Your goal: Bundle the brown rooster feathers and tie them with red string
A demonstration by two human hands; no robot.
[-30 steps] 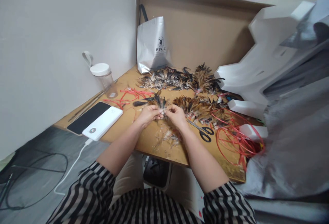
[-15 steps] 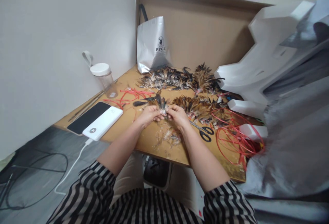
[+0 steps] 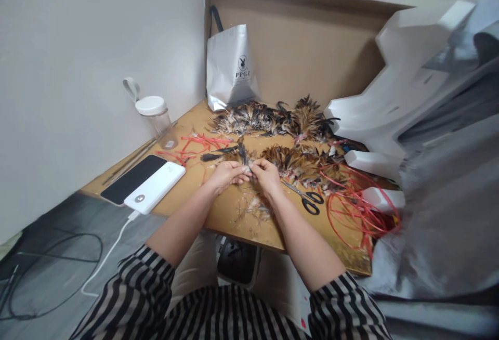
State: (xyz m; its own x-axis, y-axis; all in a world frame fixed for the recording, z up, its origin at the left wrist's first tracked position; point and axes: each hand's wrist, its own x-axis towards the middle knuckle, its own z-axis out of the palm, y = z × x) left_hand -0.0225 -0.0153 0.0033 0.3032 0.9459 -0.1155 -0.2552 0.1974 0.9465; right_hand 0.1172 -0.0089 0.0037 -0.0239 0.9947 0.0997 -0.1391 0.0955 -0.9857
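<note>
My left hand (image 3: 229, 174) is closed in a pinch on the pale lower ends of a small bunch of dark feathers (image 3: 242, 152). The tips of the bunch stick up, away from me. Meeting it from the other side, my right hand (image 3: 267, 175) pinches the same ends, and the fingertips hide most of what lies between them. Brown and black feathers (image 3: 300, 162) lie in a row just beyond my right hand. Scissors (image 3: 306, 198) with black handles rest beside my right wrist. Below the hands, loose fluff and feather scraps (image 3: 259, 207) are scattered over the wooden table (image 3: 237, 228).
More feathers (image 3: 261, 119) are heaped at the back, before a silver bag (image 3: 228, 67). Red plastic strips (image 3: 205, 143) lie left, and a red tangle (image 3: 354, 210) right. A lidded cup (image 3: 158, 121), a phone (image 3: 130, 180) and a cabled white power bank (image 3: 156, 187) stand or lie left.
My right fingertips have closed in slightly toward the left ones, covering more of the pale feather ends. The view has shifted a little; the other things stay where they were.
</note>
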